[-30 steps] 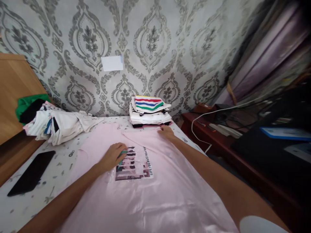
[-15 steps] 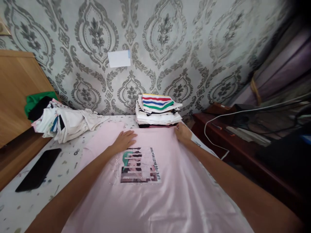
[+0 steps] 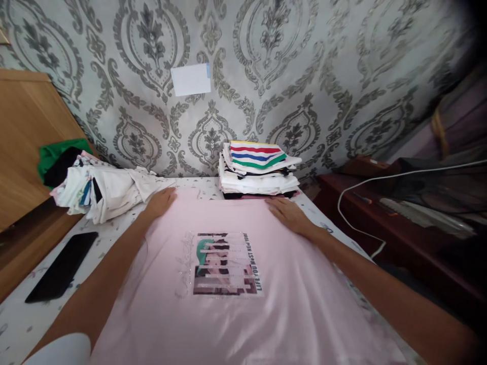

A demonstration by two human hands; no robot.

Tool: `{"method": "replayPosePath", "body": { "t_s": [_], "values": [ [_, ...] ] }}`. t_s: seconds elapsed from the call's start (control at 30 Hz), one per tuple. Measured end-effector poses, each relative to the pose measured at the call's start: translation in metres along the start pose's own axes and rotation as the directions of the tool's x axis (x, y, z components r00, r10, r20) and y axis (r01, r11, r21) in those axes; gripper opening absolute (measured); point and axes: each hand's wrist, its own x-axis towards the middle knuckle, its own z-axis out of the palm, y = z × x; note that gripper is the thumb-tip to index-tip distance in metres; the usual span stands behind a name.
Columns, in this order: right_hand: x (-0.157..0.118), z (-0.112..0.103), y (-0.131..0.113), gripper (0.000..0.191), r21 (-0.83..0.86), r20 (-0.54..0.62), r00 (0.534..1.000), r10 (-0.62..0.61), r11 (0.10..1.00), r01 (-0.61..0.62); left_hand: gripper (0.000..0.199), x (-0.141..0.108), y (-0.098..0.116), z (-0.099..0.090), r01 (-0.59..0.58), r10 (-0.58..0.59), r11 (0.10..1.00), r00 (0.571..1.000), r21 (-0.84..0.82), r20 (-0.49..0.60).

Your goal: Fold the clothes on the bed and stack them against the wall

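A pale pink T-shirt (image 3: 289, 284) is spread over the patterned white sheet before me, with a picture print (image 3: 226, 266) and lettering on its front. My left hand (image 3: 162, 202) rests at the shirt's far left corner, fingers stretched forward and close together; its fingertips are slightly blurred. On the far right part of the cloth lies my right hand (image 3: 289, 215), palm down with its fingers extended, their tips pointing inward. Just beyond the shirt's far edge stands a stack of folded clothes (image 3: 258, 180), topped by a piece with coloured stripes.
Rumpled clothes (image 3: 110, 190) lie at the far left beside a wooden panel (image 3: 26, 111). A black phone (image 3: 61, 266) is on the sheet (image 3: 23, 324) at left. To the right, a dark red table (image 3: 353, 213) carries a white cable (image 3: 342, 203). Patterned wallpaper (image 3: 209, 121) rises behind.
My left hand has slid left from the shirt's middle to its far left corner. My right hand has loosened from a pinch on the far edge and now lies flat on the cloth.
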Motion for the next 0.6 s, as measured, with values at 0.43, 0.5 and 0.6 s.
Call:
{"method": "replayPosePath", "body": {
  "t_s": [0.43,0.5,0.6],
  "values": [
    [-0.085,-0.051,-0.051,0.043,0.06,-0.041,0.969,0.242,0.969,-0.239,0.063,-0.119,0.01,-0.006,-0.038,0.04,0.998,0.998,-0.043,0.045],
    [-0.102,-0.056,-0.057,0.04,-0.027,0.027,0.979,0.201,0.979,-0.201,0.064,-0.128,-0.007,-0.01,0.018,-0.017,1.0,0.998,-0.014,0.059],
    [-0.111,-0.063,-0.055,0.036,-0.152,0.063,0.952,0.301,0.945,-0.289,0.067,-0.126,-0.029,-0.02,0.064,-0.065,0.998,0.995,0.007,0.077]
  ]
}}
